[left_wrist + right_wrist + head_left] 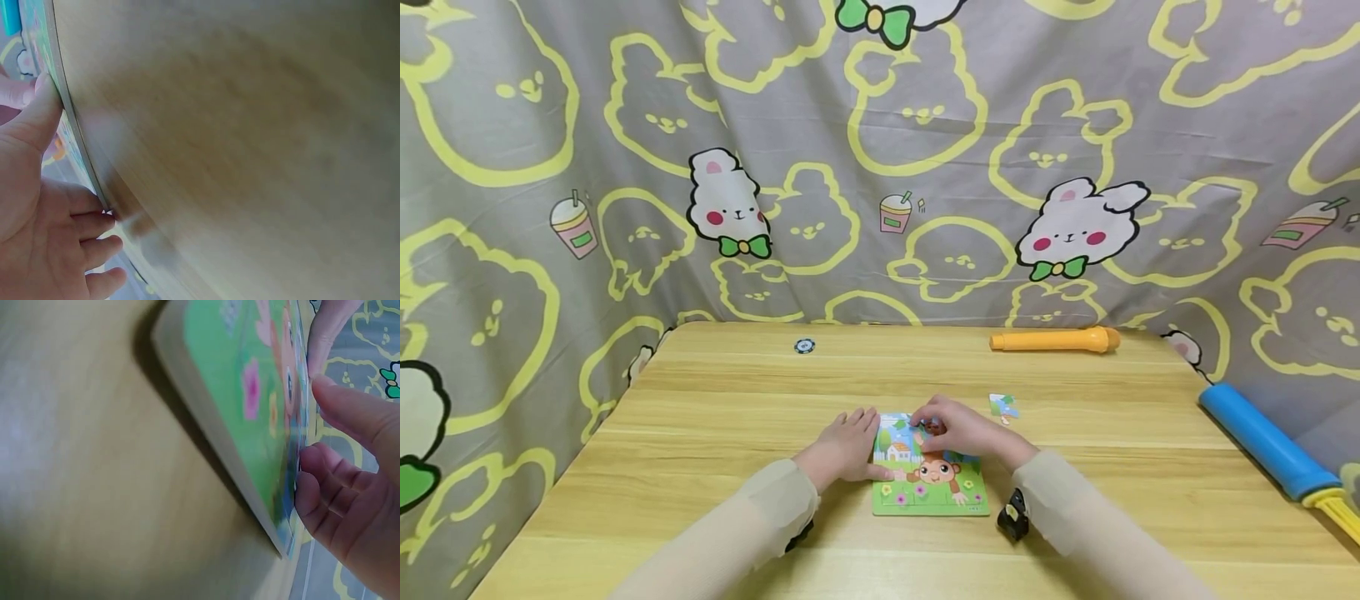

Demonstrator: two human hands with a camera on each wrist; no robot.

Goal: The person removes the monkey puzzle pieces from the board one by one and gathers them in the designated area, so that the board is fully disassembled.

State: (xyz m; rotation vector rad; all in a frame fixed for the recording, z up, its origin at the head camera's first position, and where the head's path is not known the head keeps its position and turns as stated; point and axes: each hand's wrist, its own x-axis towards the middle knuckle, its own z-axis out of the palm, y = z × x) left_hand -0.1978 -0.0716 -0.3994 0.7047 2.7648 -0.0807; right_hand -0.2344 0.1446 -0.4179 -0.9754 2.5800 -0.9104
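A jigsaw puzzle board (pixel 931 498) with a monkey, a house and flowers lies flat near the front of the table. My left hand (pixel 847 446) rests along its left edge, the thumb on the picture and the other fingers fairly straight; in the left wrist view, that thumb (pixel 47 103) lies over the rim. Above the monkey's head, my right hand (pixel 962 429) bends over the board, thumb and fingers about a puzzle piece (pixel 921 437) at the surface. Its curled fingers (pixel 309 487) partly hide the piece. A loose puzzle piece (pixel 1003 406) lies beyond the right wrist.
At the back of the wooden table (pixel 715 400) lie a round poker chip (pixel 805 345) and an orange toy microphone (pixel 1052 340). A blue tube with a yellow handle (pixel 1270 442) lies along the right edge. A patterned curtain (pixel 820 125) hangs behind and at the sides.
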